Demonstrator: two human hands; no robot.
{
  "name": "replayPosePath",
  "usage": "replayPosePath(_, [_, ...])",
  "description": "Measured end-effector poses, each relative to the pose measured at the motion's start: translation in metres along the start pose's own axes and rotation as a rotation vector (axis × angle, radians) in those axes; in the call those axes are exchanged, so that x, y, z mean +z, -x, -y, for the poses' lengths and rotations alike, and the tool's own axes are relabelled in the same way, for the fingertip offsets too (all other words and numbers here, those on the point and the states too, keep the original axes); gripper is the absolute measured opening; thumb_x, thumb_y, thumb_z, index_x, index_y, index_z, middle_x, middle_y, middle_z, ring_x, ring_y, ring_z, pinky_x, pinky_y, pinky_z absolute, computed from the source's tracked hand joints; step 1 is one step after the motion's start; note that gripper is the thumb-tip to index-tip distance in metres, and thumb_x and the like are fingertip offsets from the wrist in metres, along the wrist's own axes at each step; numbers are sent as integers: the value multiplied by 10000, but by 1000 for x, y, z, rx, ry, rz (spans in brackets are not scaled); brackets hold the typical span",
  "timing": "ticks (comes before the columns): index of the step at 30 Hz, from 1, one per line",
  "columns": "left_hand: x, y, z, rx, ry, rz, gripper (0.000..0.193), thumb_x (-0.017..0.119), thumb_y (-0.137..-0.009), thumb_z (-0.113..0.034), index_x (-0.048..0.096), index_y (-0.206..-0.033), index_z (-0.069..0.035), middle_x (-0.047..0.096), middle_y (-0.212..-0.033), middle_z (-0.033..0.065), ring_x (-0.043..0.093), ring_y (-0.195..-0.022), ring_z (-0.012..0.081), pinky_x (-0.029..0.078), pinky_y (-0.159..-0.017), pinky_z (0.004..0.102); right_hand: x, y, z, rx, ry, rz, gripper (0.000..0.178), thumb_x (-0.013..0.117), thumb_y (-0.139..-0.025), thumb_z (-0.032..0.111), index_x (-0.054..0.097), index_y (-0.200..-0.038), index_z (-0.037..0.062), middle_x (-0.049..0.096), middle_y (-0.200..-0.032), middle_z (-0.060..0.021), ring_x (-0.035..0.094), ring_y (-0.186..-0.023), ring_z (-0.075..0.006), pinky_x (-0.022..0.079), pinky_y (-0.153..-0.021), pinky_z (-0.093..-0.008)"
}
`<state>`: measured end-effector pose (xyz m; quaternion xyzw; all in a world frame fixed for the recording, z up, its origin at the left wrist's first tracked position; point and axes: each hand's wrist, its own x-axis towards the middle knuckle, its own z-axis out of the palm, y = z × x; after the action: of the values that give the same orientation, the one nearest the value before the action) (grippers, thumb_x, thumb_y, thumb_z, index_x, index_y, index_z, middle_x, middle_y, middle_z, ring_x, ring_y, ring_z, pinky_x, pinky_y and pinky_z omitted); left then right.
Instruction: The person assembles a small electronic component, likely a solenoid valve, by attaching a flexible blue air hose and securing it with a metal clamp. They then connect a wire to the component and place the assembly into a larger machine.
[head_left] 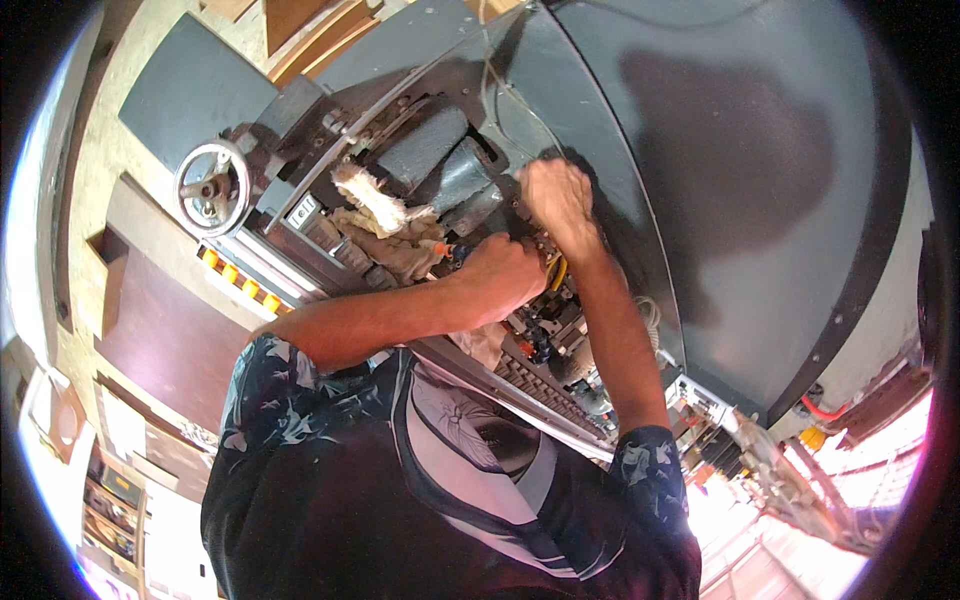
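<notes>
Both my hands reach into the open works of a grey machine. My left hand is closed, its knuckles up, over the middle of the mechanism. What its fingers grip is hidden beneath it. A small orange and dark blue part shows just beside its knuckles. Farther off and to the right, my right hand is curled downward near the grey metal cylinder. Its fingers are blurred and partly hidden. Between the two hands runs a yellow curved piece.
A white fluffy roller and a crumpled cloth lie left of the cylinder. A handwheel stands at the left, above orange knobs. The raised grey cover borders the right. A thin cable hangs at the far side.
</notes>
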<state>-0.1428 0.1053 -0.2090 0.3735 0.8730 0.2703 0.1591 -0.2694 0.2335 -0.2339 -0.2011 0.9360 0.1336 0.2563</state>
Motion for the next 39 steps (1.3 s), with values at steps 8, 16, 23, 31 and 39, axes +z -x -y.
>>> replayPosePath(8, [-58, 0, 32, -183, 301, -58, 716, 851, -810, -591, 767, -1216, -7, 775, -1186, 212, 746, -1102, 381, 586, -947, 478, 31, -34, -7, -25, 7, -236, 159, 683, -901, 129, 840, -879, 133, 814, -913, -97, 802, -862, -272, 629, -737, -410])
replayPosePath(16, [-88, -15, 34, -438, 356, -341, 446, 830, -920, -290, 757, -1257, -8, 794, -1120, 204, 795, -1016, 335, 614, -867, 423, 13, 3, -34, -19, -395, -438, 127, 676, -880, 161, 752, -956, 93, 763, -833, -151, 758, -799, -377, 581, -693, -476])
replayPosePath(23, [-79, -58, -7, -519, 1181, -380, 406, 741, -1047, -246, 704, -1346, 27, 779, -1174, 135, 756, -1059, 218, 602, -852, 304, 12, 108, -54, 34, -1046, -757, 132, 713, -908, 195, 714, -984, 86, 749, -865, -154, 735, -798, -382, 568, -713, -489])
replayPosePath(31, [-57, -84, -44, -456, 1353, -421, 233, 766, -1027, -197, 741, -1178, -20, 775, -1014, 75, 740, -899, 153, 615, -770, 289, 26, 145, -77, -25, -1221, -1093, 166, 790, -895, 167, 790, -1048, 104, 747, -936, -98, 727, -807, -305, 560, -703, -405])
replayPosePath(39, [-53, -74, -31, -516, 1543, -377, 280, 716, -1058, -196, 677, -1276, -24, 713, -1047, 58, 660, -925, 124, 564, -777, 240, 92, 155, -73, 240, -1389, -986, 218, 771, -898, 170, 810, -1106, 118, 749, -980, -128, 743, -939, -362, 586, -796, -446])
